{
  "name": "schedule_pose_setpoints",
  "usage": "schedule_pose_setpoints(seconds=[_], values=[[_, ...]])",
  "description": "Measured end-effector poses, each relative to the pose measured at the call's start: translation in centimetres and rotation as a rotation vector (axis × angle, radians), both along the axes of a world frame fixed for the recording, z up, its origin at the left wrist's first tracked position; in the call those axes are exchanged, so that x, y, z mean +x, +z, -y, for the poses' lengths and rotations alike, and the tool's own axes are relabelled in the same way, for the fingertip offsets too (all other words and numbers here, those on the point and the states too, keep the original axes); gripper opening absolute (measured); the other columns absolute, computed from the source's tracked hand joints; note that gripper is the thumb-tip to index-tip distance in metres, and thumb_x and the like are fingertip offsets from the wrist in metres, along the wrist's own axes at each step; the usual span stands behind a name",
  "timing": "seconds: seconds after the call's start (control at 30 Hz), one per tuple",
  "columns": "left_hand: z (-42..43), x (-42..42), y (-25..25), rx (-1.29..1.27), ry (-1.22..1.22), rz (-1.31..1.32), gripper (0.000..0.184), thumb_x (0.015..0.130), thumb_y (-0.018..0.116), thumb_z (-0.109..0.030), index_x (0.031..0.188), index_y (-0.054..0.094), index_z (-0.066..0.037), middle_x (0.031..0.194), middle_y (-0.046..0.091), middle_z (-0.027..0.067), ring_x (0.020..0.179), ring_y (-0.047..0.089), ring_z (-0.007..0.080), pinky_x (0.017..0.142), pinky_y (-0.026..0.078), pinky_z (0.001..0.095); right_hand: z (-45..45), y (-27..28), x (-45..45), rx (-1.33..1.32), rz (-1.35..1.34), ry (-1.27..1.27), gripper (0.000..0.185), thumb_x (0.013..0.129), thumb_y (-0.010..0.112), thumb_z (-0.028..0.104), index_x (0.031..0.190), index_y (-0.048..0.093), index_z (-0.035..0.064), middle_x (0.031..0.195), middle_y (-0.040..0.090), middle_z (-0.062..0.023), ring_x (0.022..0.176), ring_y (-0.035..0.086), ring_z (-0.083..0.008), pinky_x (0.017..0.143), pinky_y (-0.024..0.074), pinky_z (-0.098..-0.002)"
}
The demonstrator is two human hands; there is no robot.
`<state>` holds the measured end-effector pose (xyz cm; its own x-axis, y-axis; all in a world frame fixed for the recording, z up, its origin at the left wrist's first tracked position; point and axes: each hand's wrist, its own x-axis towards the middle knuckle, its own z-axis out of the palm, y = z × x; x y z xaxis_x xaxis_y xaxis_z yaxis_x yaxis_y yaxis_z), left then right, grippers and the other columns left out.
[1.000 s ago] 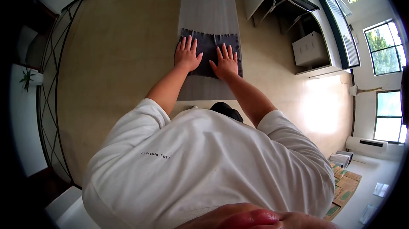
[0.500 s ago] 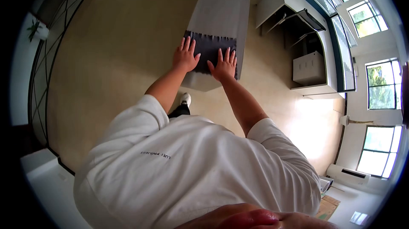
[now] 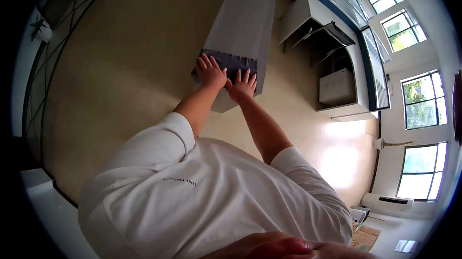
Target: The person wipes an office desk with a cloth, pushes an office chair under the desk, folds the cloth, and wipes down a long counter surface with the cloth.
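Observation:
A dark grey cloth (image 3: 232,61) with a wavy edge lies across the near end of a long, pale grey table (image 3: 243,23). My left hand (image 3: 211,72) rests on the cloth's left part, palm down, fingers stretched toward the far edge. Beside it, my right hand (image 3: 242,86) lies on the right part with its fingers spread. The two thumbs are close together near the middle. Part of the cloth is hidden under both hands.
On the right stand a white desk (image 3: 308,11), a black chair (image 3: 337,32) and a white drawer cabinet (image 3: 336,87). A potted plant (image 3: 42,32) is at the far left. Cardboard boxes (image 3: 365,236) sit at the lower right.
Both hands have come nearer to each other, the right one shifting inward over the cloth. The view has turned slightly, and the cloth appears lower and further left.

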<state>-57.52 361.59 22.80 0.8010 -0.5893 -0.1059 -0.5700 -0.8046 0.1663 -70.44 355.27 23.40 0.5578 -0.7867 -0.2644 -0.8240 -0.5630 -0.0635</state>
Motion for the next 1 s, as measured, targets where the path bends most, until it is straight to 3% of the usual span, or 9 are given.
schedule_pose_setpoints(seconds=[0.03, 0.13, 0.17, 0.27, 0.3, 0.4, 0.5, 0.73, 1.0], values=[[-0.1, 0.1, 0.4, 0.005, 0.013, -0.005, 0.092, 0.113, 0.052, -0.062, 0.182, 0.027, -0.007, 0.191, 0.012, 0.022, 0.173, 0.02, 0.0473, 0.134, 0.022, 0.0721, -0.2, 0.1, 0.5, 0.029, -0.012, -0.032, 0.09, 0.114, 0.035, 0.074, 0.186, 0.02, 0.0207, 0.193, 0.001, -0.0203, 0.175, -0.002, -0.0531, 0.14, 0.0056, -0.0631], [0.5, 1.5, 1.0, -0.039, 0.113, -0.118, 0.093, 0.112, 0.054, -0.063, 0.183, 0.025, -0.01, 0.192, 0.009, 0.022, 0.171, 0.026, 0.0462, 0.13, 0.029, 0.0732, -0.8, 1.1, 1.9, 0.03, -0.054, -0.091, 0.09, 0.115, 0.033, 0.073, 0.186, 0.017, 0.0209, 0.193, -0.002, -0.0204, 0.175, -0.003, -0.0533, 0.14, 0.0031, -0.0646], [0.4, 1.7, 0.7, -0.046, 0.121, -0.08, 0.094, 0.111, 0.055, -0.063, 0.183, 0.024, -0.011, 0.19, 0.016, 0.0218, 0.164, 0.037, 0.0454, 0.126, 0.037, 0.0702, -0.8, 1.1, 2.7, 0.037, -0.049, -0.125, 0.088, 0.115, 0.033, 0.071, 0.186, 0.016, 0.0211, 0.193, -0.003, -0.0201, 0.175, -0.004, -0.0536, 0.139, 0.0003, -0.0657], [0.9, 3.3, 0.2, -0.1, 0.143, -0.178, 0.095, 0.11, 0.057, -0.061, 0.182, 0.024, -0.008, 0.185, 0.027, 0.0221, 0.159, 0.043, 0.0445, 0.12, 0.041, 0.0718, -0.3, 1.4, 6.8, 0.033, -0.026, -0.229, 0.087, 0.116, 0.034, 0.069, 0.186, 0.016, 0.021, 0.193, -0.003, -0.0197, 0.175, -0.004, -0.0532, 0.14, -0.0007, -0.0652], [1.3, 4.1, 0.8, -0.127, 0.161, -0.209, 0.094, 0.109, 0.061, -0.056, 0.181, 0.025, -0.006, 0.174, 0.04, 0.0228, 0.148, 0.053, 0.0427, 0.115, 0.049, 0.0671, 0.0, 1.4, 8.1, 0.004, 0.006, -0.25, 0.087, 0.115, 0.037, 0.069, 0.186, 0.019, 0.0214, 0.194, 0.001, -0.0173, 0.176, -0.002, -0.0516, 0.14, 0.0006, -0.0639], [2.7, 7.4, 1.1, -0.236, 0.095, -0.261, 0.095, 0.107, 0.066, -0.051, 0.178, 0.027, -0.001, 0.163, 0.048, 0.0231, 0.14, 0.059, 0.0424, 0.111, 0.055, 0.0592, 0.5, 1.9, 10.4, -0.097, 0.061, -0.248, 0.082, 0.116, 0.038, 0.065, 0.184, 0.024, 0.0214, 0.193, 0.008, -0.0165, 0.176, 0.003, -0.0488, 0.141, 0.0036, -0.0603], [3.9, 9.9, 1.1, -0.319, 0.03, -0.231, 0.098, 0.105, 0.069, -0.049, 0.176, 0.026, 0.003, 0.158, 0.051, 0.0249, 0.136, 0.062, 0.043, 0.109, 0.059, 0.052, 0.6, 2.8, 12.5, -0.132, 0.067, -0.305, 0.08, 0.116, 0.04, 0.062, 0.184, 0.028, 0.0209, 0.193, 0.012, -0.0162, 0.176, 0.007, -0.0465, 0.142, 0.0061, -0.059], [1.7, 13.4, 4.8, -0.297, -0.041, -0.204, 0.1, 0.105, 0.069, -0.047, 0.177, 0.023, 0.004, 0.168, 0.041, 0.0295, 0.142, 0.058, 0.0428, 0.11, 0.061, 0.0499, -2.2, 5.8, 16.0, -0.184, 0.093, -0.434, 0.078, 0.112, 0.049, 0.06, 0.181, 0.035, 0.0253, 0.192, 0.018, -0.0138, 0.176, 0.011, -0.0459, 0.142, 0.0097, -0.0581], [2.3, 14.7, 6.1, -0.197, -0.09, -0.271, 0.101, 0.105, 0.068, -0.048, 0.177, 0.02, 0.005, 0.168, 0.042, 0.0293, 0.14, 0.063, 0.0433, 0.11, 0.061, 0.0504, -0.8, 5.1, 16.3, -0.237, 0.123, -0.45, 0.081, 0.108, 0.055, 0.059, 0.18, 0.038, 0.0245, 0.191, 0.023, -0.0124, 0.175, 0.016, -0.0449, 0.141, 0.0133, -0.0593]])
